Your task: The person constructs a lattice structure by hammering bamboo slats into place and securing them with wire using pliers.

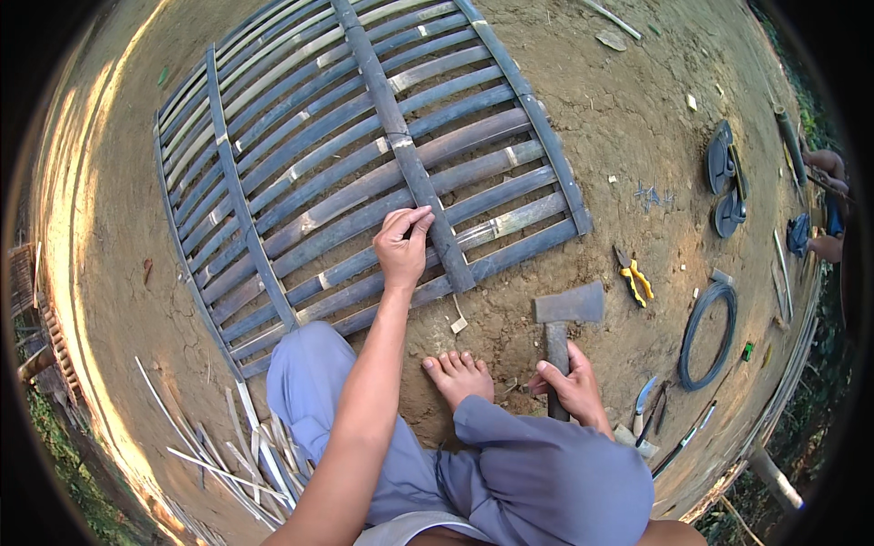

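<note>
A bamboo lattice panel of dark slats lies on the earth before me, with crosspieces running over the slats. My left hand is over its near part, thumb and fingers pinched together beside the middle crosspiece. Whatever is in that pinch is too small or hidden to name. Low on the right, my right hand grips a hatchet by its handle, the broad metal head pointing away from me. My bare foot rests on the ground between my hands.
Right of the panel lie scattered nails, yellow-handled pliers, a wire coil, a knife and sandals. Thin bamboo strips lie at lower left. Another person's hand shows at the far right, by a bamboo piece.
</note>
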The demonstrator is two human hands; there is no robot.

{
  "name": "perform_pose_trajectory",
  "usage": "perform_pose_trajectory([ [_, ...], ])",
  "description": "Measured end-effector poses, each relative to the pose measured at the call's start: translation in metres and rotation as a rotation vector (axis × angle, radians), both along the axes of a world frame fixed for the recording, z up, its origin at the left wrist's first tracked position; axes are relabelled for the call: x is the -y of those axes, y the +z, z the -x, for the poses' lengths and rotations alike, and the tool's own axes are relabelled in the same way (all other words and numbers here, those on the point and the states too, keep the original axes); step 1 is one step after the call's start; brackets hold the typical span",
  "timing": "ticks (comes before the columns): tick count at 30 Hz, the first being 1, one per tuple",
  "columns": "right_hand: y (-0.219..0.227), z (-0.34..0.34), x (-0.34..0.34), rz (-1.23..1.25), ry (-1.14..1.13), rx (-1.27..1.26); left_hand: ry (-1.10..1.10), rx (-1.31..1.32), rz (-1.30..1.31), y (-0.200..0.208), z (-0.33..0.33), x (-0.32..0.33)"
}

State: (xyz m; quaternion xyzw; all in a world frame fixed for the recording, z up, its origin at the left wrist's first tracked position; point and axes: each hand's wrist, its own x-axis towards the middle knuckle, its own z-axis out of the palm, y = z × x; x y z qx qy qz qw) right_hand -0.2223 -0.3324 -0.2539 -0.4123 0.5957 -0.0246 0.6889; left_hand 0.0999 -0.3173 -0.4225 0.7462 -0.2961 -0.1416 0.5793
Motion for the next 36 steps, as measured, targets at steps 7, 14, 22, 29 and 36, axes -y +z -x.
perform_pose_trajectory([
  [7,-0.004,-0.079,0.044,0.832,0.58,-0.084,0.028,0.196,0.047,0.009,0.011,0.001],
  [14,-0.006,-0.131,0.057,0.893,0.621,-0.033,0.066,0.247,0.073,0.003,0.014,-0.002],
  [22,-0.021,-0.137,0.053,0.966,0.634,-0.114,0.073,0.348,0.083,0.003,0.015,-0.001],
  [29,-0.028,-0.143,0.053,0.975,0.69,-0.17,0.065,0.283,0.057,0.003,0.019,-0.002],
  [36,-0.043,-0.157,0.06,1.121,0.931,-0.284,0.072,0.151,-0.01,-0.002,0.019,-0.005],
])
